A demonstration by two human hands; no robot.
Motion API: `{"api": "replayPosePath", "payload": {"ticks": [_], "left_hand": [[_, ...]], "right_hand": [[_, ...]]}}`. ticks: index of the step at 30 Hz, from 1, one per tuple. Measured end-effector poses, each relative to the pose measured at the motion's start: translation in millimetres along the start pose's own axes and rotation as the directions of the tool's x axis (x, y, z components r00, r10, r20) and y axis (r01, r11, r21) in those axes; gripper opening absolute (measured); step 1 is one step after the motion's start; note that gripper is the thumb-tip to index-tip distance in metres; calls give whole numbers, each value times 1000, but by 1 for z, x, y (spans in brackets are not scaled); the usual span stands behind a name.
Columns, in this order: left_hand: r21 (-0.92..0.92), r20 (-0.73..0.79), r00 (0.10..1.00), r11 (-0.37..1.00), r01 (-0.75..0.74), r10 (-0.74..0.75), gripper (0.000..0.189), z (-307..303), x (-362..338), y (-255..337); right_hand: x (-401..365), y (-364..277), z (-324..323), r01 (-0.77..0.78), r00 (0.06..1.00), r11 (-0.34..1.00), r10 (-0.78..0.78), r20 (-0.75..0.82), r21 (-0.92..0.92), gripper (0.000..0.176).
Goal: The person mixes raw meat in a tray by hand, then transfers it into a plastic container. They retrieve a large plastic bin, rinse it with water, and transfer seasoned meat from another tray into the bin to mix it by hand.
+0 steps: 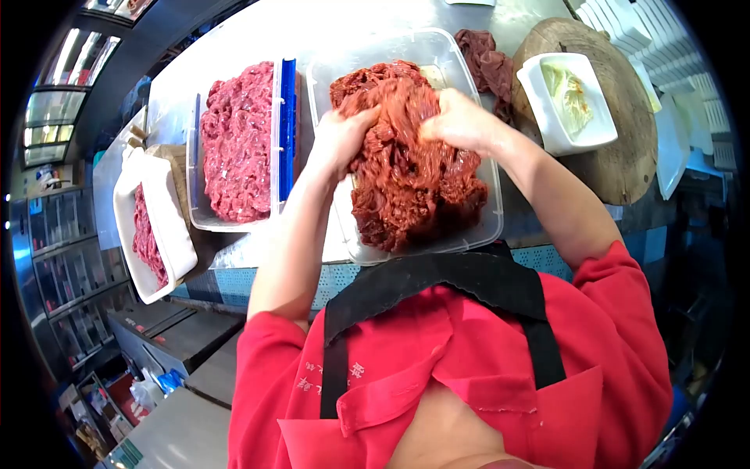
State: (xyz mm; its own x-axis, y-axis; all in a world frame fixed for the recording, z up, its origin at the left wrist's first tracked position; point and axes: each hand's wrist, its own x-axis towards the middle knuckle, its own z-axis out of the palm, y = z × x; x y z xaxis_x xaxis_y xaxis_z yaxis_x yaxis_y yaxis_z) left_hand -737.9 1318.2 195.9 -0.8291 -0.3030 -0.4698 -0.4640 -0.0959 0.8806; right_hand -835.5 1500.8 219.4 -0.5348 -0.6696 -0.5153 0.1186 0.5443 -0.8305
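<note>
A clear plastic tub (pixel 497 223) stands in front of me, heaped with dark red, glossy seasoned meat (pixel 418 184) in shreds or thin slices. Both hands are in the heap. My left hand (pixel 341 141) grips the meat from the left side, its thumb on top and the other fingers sunk out of sight. From the right, my right hand (pixel 461 123) holds the same raised mass, with its fingertips buried too. Between the hands the lifted meat is slightly smeared by motion. Some pale liquid or residue shows on the tub's far right bottom.
To the left stands a second clear tub of pinkish raw meat (pixel 238 148), with a blue strip (pixel 288 133) along its right side. A white container (pixel 183 242) tilts beyond it. At right, a white dish (pixel 539 105) sits on a round wooden block (pixel 629 156), near a brown cloth (pixel 486 62).
</note>
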Motion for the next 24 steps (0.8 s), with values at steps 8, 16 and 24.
{"api": "replayPosePath", "payload": {"ticks": [8, 16, 24], "left_hand": [[838, 299, 909, 376, -395, 290, 82, -19, 111, -18], [818, -4, 996, 574, -49, 90, 91, 9, 132, -6], [634, 127, 948, 759, 149, -291, 129, 10, 30, -28]], "right_hand": [[33, -24, 11, 317, 948, 505, -199, 249, -803, 64], [109, -10, 2, 76, 992, 339, 68, 105, -938, 81], [47, 33, 20, -179, 974, 566, 215, -65, -805, 99]]}}
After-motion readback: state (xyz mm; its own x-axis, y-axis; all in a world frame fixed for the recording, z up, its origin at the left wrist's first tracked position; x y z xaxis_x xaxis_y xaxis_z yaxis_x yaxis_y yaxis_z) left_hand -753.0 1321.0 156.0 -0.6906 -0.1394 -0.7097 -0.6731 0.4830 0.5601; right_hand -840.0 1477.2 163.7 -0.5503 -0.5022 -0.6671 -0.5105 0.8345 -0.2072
